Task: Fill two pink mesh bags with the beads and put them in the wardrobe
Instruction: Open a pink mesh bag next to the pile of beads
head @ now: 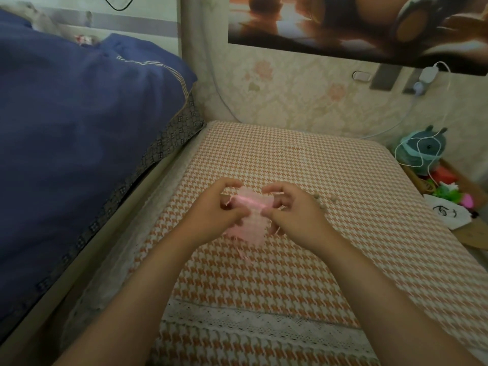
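Observation:
A pink mesh bag [252, 221] hangs between both hands above the orange-and-white houndstooth table cover [303, 260]. My left hand [219, 207] pinches the bag's top edge on the left with thumb and curled fingers. My right hand [293, 210] pinches the same edge on the right. A pink ribbon runs along the bag's mouth between the two hands. A few pale beads [320, 204] lie on the cover just right of my right hand, one more bead [334, 198] a little farther out. I cannot tell whether the bag holds beads.
A bed with a dark blue quilt [79, 128] lies along the left. At the right edge stands a box [449, 191] with a teal plush toy, white cables and colourful items. A floral wall is behind the table.

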A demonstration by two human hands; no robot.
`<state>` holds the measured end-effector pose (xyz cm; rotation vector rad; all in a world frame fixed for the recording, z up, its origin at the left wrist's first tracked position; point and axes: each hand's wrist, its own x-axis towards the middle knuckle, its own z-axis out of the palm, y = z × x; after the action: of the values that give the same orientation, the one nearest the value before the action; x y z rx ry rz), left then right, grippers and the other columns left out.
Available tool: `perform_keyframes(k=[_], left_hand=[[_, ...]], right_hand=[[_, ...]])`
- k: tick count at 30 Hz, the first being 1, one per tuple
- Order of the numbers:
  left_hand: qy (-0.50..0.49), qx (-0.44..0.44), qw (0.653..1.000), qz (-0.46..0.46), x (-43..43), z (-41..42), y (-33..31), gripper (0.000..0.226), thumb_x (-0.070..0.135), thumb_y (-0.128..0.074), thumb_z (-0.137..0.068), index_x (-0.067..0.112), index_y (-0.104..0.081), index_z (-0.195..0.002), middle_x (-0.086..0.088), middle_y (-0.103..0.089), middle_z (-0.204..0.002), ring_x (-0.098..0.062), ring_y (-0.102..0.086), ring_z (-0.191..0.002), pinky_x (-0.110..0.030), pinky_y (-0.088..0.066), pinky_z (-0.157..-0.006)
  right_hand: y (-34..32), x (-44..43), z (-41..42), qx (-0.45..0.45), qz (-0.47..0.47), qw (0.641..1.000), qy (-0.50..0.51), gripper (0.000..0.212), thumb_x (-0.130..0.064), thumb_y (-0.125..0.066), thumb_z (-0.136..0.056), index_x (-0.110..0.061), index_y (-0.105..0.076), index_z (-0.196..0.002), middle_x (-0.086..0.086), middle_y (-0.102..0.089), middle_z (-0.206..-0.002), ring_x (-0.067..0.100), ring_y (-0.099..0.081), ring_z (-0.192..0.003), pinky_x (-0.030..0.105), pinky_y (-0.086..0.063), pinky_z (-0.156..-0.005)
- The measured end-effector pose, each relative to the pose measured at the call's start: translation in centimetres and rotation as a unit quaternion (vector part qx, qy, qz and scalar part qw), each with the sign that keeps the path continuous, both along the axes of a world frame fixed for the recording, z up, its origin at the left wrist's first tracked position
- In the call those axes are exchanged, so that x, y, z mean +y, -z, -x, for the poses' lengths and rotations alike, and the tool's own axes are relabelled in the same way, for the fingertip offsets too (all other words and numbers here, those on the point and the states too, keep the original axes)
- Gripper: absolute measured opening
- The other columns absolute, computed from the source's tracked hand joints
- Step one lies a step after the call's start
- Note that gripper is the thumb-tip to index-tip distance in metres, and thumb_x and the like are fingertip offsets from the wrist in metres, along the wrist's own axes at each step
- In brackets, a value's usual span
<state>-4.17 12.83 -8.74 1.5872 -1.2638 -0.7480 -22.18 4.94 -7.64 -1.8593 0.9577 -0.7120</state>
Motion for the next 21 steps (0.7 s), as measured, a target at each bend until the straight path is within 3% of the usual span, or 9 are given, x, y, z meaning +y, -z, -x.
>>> perform_keyframes(k=[4, 8, 11, 13, 17, 21], left_hand=[[-0.093, -0.001, 0.995, -0.041, -1.5, -1.3, 2.0, 0.029, 0.012, -0.073, -0.089, 0.016, -0.064, -0.117, -0.007, -0.073, -0.083, -0.014, -0.070, -0.067, -0.030, -0.055, -0.057], [-0.180, -0.089, 0.978, -0.050, -2.0, -2.5, 3.6, 0.024, 0.015, -0.061, -0.095, 0.025, -0.063, -0.117, -0.003, -0.071, -0.094, -0.020, -0.067, -0.078, -0.034, -0.055, -0.065], [-0.211, -0.160, 0.961, -0.075, -2.1, -3.7, 4.8, 0.033, 0.013, -0.052, -0.095, 0.018, -0.060, -0.127, -0.007, -0.070, -0.108, -0.024, -0.065, -0.091, -0.031, -0.051, -0.072], [-0.206, -0.186, 0.955, -0.106, -2.2, -4.2, 5.6, 0.036, 0.011, -0.051, -0.093, 0.017, -0.058, -0.128, -0.010, -0.068, -0.115, -0.027, -0.064, -0.099, -0.033, -0.053, -0.078], [-0.181, -0.294, 0.921, -0.182, -2.4, -3.5, 6.4, 0.058, 0.016, -0.056, -0.092, 0.018, -0.036, -0.147, -0.009, -0.049, -0.144, -0.028, -0.043, -0.131, -0.042, -0.044, -0.103], [-0.174, -0.371, 0.900, -0.149, -2.4, -2.7, 6.1, 0.077, 0.030, -0.067, -0.089, 0.020, -0.024, -0.152, -0.008, -0.025, -0.158, -0.028, -0.023, -0.143, -0.041, -0.028, -0.114]], right_hand=[[1.9, -1.3, -2.2, 0.028, 0.032, 0.998, 0.053, 0.040, -0.023, -0.067, -0.094, -0.032, -0.056, -0.132, -0.009, -0.069, -0.099, 0.012, -0.071, -0.080, 0.034, -0.059, -0.069], [3.2, -1.7, -3.4, 0.141, 0.105, 0.984, 0.025, 0.028, -0.022, -0.060, -0.099, -0.030, -0.066, -0.125, -0.015, -0.065, -0.120, 0.005, -0.061, -0.104, 0.032, -0.054, -0.094], [4.1, -1.6, -3.8, 0.210, 0.127, 0.969, -0.005, 0.031, -0.024, -0.058, -0.100, -0.029, -0.065, -0.129, -0.012, -0.064, -0.131, 0.008, -0.060, -0.116, 0.029, -0.048, -0.100], [4.6, -1.6, -4.0, 0.251, 0.133, 0.958, -0.028, 0.035, -0.028, -0.056, -0.100, -0.028, -0.063, -0.135, -0.008, -0.063, -0.137, 0.011, -0.060, -0.122, 0.034, -0.049, -0.104], [4.8, -1.2, -3.9, 0.287, 0.121, 0.948, -0.058, 0.040, -0.031, -0.055, -0.100, -0.028, -0.059, -0.140, -0.005, -0.063, -0.139, 0.011, -0.061, -0.122, 0.037, -0.050, -0.104], [4.6, -1.5, -2.9, 0.275, 0.108, 0.954, -0.046, 0.035, -0.020, -0.060, -0.098, -0.026, -0.066, -0.132, -0.005, -0.066, -0.128, 0.009, -0.061, -0.109, 0.025, -0.048, -0.091]])
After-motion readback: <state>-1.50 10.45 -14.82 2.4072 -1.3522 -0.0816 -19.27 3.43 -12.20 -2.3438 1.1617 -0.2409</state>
